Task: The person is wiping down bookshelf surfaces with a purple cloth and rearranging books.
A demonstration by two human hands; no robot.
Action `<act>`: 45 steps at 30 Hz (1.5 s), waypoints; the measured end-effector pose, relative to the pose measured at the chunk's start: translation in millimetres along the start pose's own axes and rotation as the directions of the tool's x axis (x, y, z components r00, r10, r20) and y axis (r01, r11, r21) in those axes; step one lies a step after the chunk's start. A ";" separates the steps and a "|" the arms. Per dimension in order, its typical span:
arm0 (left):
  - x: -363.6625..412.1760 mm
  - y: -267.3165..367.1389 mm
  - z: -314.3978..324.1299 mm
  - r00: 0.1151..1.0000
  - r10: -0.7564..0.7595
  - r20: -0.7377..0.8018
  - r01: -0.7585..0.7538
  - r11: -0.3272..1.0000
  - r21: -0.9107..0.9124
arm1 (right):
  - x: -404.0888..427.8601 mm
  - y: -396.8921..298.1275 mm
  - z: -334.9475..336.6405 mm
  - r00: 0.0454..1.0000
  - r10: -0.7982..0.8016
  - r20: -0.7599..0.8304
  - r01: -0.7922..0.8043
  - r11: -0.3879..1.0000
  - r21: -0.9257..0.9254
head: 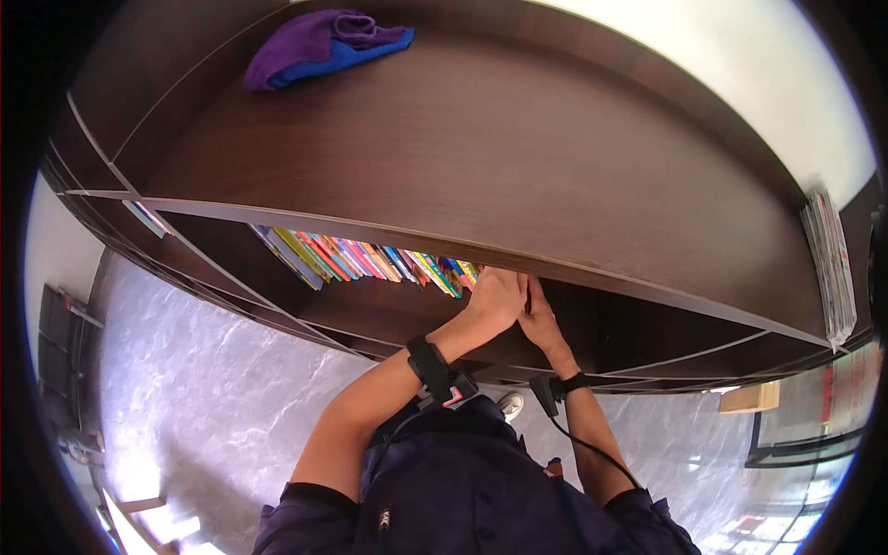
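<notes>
Many thin books point(368, 259) lean in a row inside a dark wooden shelf compartment, their colourful spines slanting. At the right end of this row is my left hand point(496, 298), its fingers partly hidden under the edge of the upper shelf board point(444, 244). Close beside it, my right hand point(542, 320) reaches into the same compartment with its fingers pointing up. Whether either hand grips a book cannot be told. Both wrists wear black straps with small devices and cables.
On the upper shelf lies a purple and blue cloth point(322, 52) at the back left. A stack of magazines or papers point(830, 270) stands at its right end. A few books point(149, 218) are in the left neighbouring compartment. A light wooden box point(749, 399) is at the right.
</notes>
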State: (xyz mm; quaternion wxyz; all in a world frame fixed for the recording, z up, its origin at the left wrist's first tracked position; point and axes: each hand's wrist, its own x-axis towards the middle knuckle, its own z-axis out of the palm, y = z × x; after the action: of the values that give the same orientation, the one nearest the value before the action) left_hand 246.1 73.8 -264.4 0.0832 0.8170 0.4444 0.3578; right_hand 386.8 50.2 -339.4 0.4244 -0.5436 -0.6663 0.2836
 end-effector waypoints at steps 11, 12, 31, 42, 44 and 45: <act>2.1 1.2 -28.7 0.996 -0.084 0.001 0.082 0.979 -0.189 | 20.7 1.0 2.7 0.995 -0.096 -0.038 0.051 0.774 -0.631; -4.6 -4.7 -29.6 0.995 -0.095 0.008 0.096 0.988 -0.118 | 28.8 -22.1 9.5 0.994 -0.110 -0.004 0.084 0.782 -0.617; -32.9 -42.0 -88.5 0.855 -0.317 -0.410 0.182 0.924 -0.335 | 62.3 -178.2 22.5 0.984 -0.179 0.016 0.180 0.977 -0.116; -30.9 -33.2 -76.5 0.894 -0.126 -0.429 0.049 0.981 -0.188 | 77.7 -205.5 47.2 0.948 -0.179 -0.263 0.048 0.897 -0.439; -32.5 -38.7 -87.9 0.915 -0.121 -0.386 0.038 0.975 -0.217 | 78.3 -203.0 50.7 0.939 -0.176 -0.296 0.026 0.893 -0.450; -32.5 -41.2 -96.4 0.933 -0.110 -0.342 0.022 0.968 -0.250 | 78.9 -202.0 51.4 0.926 -0.217 -0.309 0.053 0.885 -0.463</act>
State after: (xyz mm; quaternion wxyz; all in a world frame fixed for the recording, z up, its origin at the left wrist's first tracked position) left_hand 143.8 55.0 -229.3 0.1130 0.7076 0.4325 0.5473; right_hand 240.3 80.4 -174.1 0.4196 -0.6197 -0.6632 -0.0096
